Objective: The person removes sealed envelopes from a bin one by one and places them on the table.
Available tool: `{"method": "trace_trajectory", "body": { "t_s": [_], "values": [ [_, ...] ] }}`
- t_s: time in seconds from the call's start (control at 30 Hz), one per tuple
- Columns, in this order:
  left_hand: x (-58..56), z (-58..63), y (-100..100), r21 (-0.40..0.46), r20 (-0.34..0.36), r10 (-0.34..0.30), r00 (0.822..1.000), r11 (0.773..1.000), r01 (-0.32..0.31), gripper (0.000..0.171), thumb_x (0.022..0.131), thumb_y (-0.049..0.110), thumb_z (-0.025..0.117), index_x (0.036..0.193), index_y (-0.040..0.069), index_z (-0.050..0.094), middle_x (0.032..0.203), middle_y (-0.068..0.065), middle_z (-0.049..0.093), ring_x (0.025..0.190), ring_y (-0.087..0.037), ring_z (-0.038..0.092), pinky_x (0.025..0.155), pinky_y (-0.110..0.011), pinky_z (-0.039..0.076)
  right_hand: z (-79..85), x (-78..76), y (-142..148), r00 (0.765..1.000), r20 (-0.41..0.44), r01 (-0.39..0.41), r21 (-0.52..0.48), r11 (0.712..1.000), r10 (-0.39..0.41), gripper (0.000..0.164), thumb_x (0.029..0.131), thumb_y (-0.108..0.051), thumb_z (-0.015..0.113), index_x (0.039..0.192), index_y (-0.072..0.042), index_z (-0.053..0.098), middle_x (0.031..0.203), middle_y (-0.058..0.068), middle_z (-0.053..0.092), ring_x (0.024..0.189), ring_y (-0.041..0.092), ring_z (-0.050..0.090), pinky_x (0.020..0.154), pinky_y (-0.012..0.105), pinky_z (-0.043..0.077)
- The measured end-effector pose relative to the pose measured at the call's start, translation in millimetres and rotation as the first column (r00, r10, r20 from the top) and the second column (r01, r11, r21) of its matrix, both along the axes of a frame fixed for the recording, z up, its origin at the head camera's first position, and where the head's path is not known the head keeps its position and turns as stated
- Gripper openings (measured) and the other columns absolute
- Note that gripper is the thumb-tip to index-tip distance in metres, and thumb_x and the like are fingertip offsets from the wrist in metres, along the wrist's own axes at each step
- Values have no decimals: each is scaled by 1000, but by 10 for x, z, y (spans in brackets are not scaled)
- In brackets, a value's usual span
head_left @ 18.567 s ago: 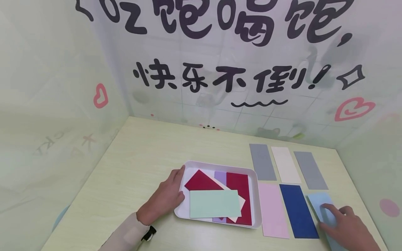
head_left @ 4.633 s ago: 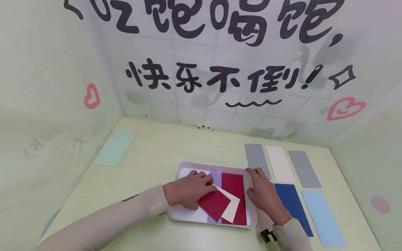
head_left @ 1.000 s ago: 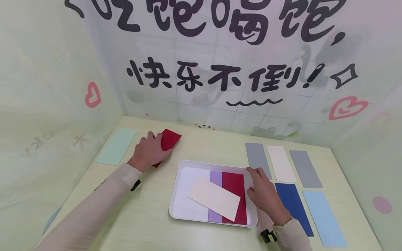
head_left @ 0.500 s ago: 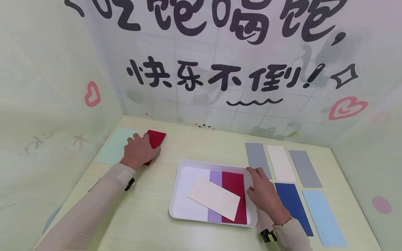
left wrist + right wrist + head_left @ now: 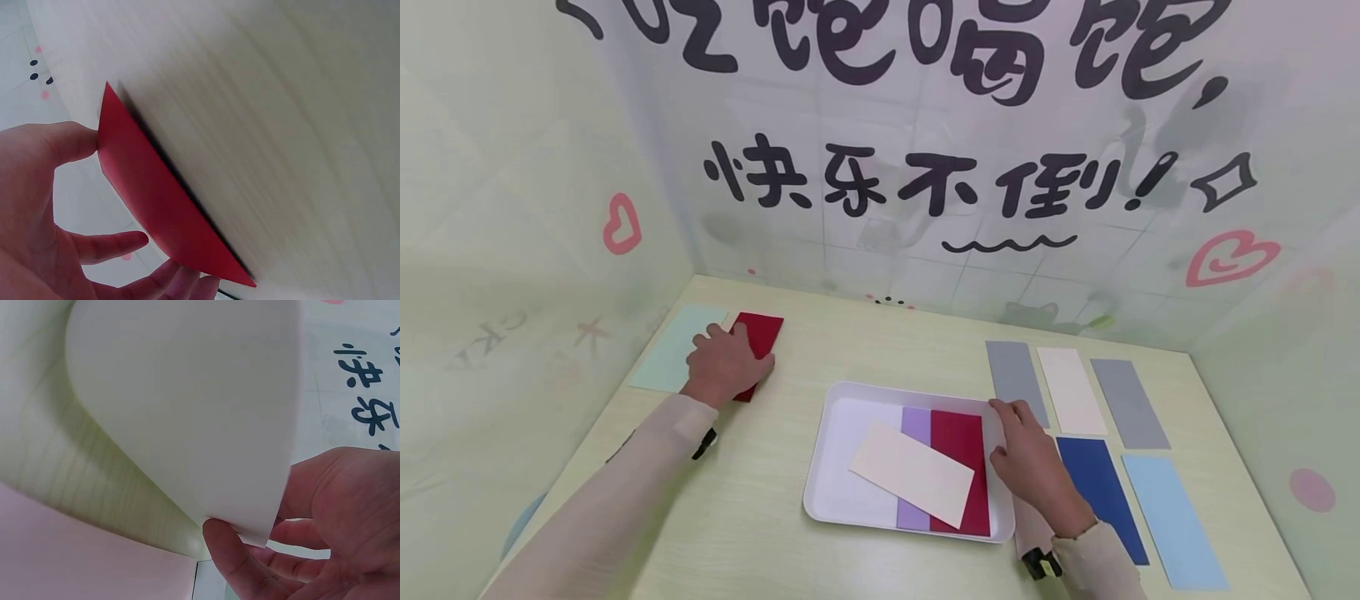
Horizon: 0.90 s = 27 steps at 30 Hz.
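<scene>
Beside the pale green card at the table's back left, my left hand holds a red card by its edges. In the left wrist view the thumb and fingertips pinch opposite edges of the slightly bowed red card, low over the table. My right hand grips the right rim of the white tray; the right wrist view has the thumb and fingers on the tray's edge. Inside the tray, a cream card lies slanted over a lilac card and another red card.
Right of the tray lie two grey cards, a pale pinkish-white card, a dark blue card and a light blue card. A pink card is mostly hidden under my right arm. Printed curtains enclose the table.
The green card, then the top red card, have gone from the tray to the back left. My right hand has moved from the light blue card to the tray. Lately the red card slid left.
</scene>
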State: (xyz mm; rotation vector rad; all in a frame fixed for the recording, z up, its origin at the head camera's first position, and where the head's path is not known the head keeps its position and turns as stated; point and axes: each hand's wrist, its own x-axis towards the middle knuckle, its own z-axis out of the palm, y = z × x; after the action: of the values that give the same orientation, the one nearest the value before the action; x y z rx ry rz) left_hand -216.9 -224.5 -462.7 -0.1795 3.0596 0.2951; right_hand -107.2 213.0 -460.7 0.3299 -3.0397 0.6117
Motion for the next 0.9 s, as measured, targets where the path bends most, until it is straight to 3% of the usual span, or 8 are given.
{"method": "trace_trajectory", "body": {
  "t_s": [0.67,0.9],
  "values": [
    [15,-13,-17,17,-16,1,1000,1000,-1,63,85,39,58,120,-11,41,95,-32,39,82,-46,43,57,-55,47,-7,-6,10,1000,-6,-7,-3,1000,7,64,82,1,68,142,1,45,126,18,49,63,10,51,56,21,48],
    [30,-2,55,-11,-44,-35,998,999,34,64,85,40,61,119,-11,42,102,-34,41,85,-49,45,62,-59,48,2,-12,12,1000,-17,-7,1,1000,7,64,82,1,69,141,1,46,126,18,50,69,13,55,58,22,50]
  ]
}}
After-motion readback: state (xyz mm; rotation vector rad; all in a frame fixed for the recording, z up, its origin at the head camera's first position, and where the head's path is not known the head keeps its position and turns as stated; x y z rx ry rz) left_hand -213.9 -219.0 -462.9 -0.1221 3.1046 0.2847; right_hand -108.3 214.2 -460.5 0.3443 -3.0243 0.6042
